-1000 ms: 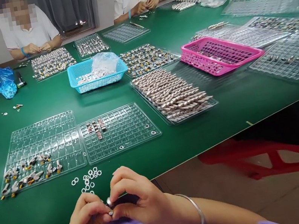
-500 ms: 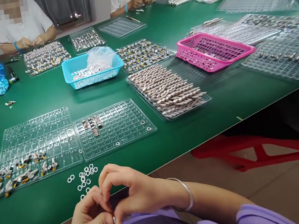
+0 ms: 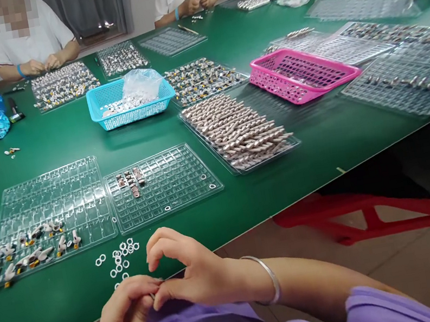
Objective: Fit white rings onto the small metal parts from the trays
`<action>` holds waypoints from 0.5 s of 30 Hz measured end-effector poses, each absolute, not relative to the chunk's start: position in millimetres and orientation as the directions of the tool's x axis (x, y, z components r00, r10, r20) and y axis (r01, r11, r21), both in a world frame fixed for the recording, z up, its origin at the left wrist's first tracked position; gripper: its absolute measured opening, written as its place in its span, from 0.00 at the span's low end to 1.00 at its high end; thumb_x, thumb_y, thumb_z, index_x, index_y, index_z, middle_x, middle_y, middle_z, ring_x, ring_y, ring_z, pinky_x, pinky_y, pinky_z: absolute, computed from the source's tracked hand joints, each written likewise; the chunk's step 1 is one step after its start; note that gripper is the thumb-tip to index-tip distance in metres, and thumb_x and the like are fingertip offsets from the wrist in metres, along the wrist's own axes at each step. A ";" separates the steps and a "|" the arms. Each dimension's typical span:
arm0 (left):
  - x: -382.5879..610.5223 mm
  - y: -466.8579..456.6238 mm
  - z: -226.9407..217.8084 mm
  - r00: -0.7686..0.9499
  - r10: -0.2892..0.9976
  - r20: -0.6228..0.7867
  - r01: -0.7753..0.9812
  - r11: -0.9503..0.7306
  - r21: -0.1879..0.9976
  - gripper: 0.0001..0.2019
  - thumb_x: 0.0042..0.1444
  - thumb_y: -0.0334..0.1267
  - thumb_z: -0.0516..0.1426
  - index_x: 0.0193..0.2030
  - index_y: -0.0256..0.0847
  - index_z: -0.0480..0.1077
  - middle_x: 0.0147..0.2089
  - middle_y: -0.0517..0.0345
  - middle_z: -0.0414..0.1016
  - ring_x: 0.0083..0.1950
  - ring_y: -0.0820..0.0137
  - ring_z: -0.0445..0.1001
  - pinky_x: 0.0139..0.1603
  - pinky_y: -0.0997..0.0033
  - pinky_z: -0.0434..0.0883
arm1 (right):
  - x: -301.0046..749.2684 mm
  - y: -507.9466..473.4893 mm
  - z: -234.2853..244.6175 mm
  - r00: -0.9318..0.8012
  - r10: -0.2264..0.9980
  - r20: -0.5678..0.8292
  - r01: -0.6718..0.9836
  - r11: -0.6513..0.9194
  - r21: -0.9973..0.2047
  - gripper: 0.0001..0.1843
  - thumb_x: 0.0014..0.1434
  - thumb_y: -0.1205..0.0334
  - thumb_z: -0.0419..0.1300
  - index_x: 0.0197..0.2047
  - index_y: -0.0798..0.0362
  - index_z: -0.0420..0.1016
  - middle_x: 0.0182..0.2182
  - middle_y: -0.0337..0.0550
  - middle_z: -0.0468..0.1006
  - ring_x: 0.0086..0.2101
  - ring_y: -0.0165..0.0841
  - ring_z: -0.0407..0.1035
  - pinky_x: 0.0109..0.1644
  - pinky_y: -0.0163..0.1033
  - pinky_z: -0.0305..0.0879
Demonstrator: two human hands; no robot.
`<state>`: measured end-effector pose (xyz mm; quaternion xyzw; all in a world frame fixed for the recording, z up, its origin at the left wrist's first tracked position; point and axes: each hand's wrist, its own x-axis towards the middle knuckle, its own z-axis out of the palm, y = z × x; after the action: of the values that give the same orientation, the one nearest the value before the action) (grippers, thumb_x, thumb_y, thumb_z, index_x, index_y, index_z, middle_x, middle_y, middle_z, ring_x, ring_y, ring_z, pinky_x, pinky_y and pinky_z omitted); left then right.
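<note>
Near the table's front edge, my left hand (image 3: 126, 314) is closed in a pinch on something tiny, mostly covered by the fingertips. My right hand (image 3: 194, 269) is beside it, thumb tip against the left fingertips, with its curved fingers raised apart from the thumb. Just beyond my hands lie several loose white rings (image 3: 122, 249) on the green table. A clear tray (image 3: 168, 177) farther back holds a few small round brownish parts and white rings. Left of it, another clear tray (image 3: 51, 191) carries white earbud-like pieces with yellow bits in its front rows.
A tray piled with beige stick-like parts (image 3: 234, 130) stands right of centre. Behind are a blue basket (image 3: 104, 119) with white bits and a bag, and a pink basket (image 3: 285, 86). Two people (image 3: 34, 43) work across the table. A red stool (image 3: 332, 218) is below the edge.
My right index finger has lifted away from its thumb, which was close to it in a pinch. My left fingers have straightened over the small thing. The view has shifted slightly.
</note>
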<state>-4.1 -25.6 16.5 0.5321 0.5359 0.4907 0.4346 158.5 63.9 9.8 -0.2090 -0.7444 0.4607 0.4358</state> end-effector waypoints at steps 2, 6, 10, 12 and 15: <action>-3.8 -23.4 16.6 -0.149 0.988 0.023 0.079 -0.011 0.997 0.05 0.60 0.38 0.60 0.35 0.46 0.79 0.35 0.56 0.80 0.39 0.67 0.78 0.41 0.76 0.75 | 164.6 61.7 6.8 -0.516 0.702 0.490 -0.068 0.537 -0.841 0.14 0.58 0.55 0.66 0.38 0.52 0.67 0.33 0.42 0.72 0.36 0.32 0.67 0.41 0.38 0.68; -9.6 -17.2 20.8 -0.289 0.954 -0.084 -0.180 0.032 0.983 0.07 0.54 0.42 0.65 0.30 0.42 0.78 0.32 0.58 0.76 0.33 0.71 0.76 0.36 0.77 0.76 | 198.3 48.2 -14.5 -0.781 0.549 0.296 0.041 0.519 -0.854 0.05 0.65 0.61 0.58 0.37 0.53 0.71 0.30 0.42 0.75 0.30 0.30 0.69 0.36 0.34 0.67; -13.1 -11.9 25.7 -0.323 0.904 -0.280 -0.370 0.152 0.917 0.10 0.43 0.42 0.71 0.28 0.40 0.80 0.32 0.58 0.77 0.28 0.72 0.77 0.28 0.78 0.76 | 232.4 26.4 -55.7 -0.793 0.589 -0.154 0.442 0.384 -0.811 0.12 0.56 0.62 0.66 0.45 0.52 0.77 0.37 0.46 0.80 0.35 0.35 0.75 0.38 0.35 0.70; -11.8 -9.4 26.9 -0.313 0.868 -0.386 -0.448 0.223 0.866 0.12 0.38 0.42 0.74 0.27 0.40 0.80 0.29 0.58 0.78 0.26 0.73 0.78 0.26 0.81 0.75 | 237.8 24.5 -76.6 -0.708 0.680 -0.191 0.481 0.267 -0.835 0.06 0.55 0.65 0.65 0.38 0.52 0.79 0.33 0.42 0.81 0.31 0.33 0.75 0.35 0.33 0.70; -8.8 -6.6 28.1 -0.285 0.836 -0.468 -0.514 0.279 0.811 0.14 0.33 0.42 0.75 0.27 0.40 0.81 0.25 0.58 0.79 0.25 0.73 0.79 0.26 0.83 0.75 | 232.6 42.5 -100.3 -0.584 0.802 -0.121 0.479 0.221 -0.849 0.10 0.62 0.66 0.56 0.32 0.52 0.78 0.27 0.41 0.79 0.28 0.34 0.74 0.33 0.36 0.71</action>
<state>-8.8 -6.6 28.1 0.1464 0.5509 0.5822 0.5798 232.6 42.5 -100.3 -0.4209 -0.7613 0.4610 0.1751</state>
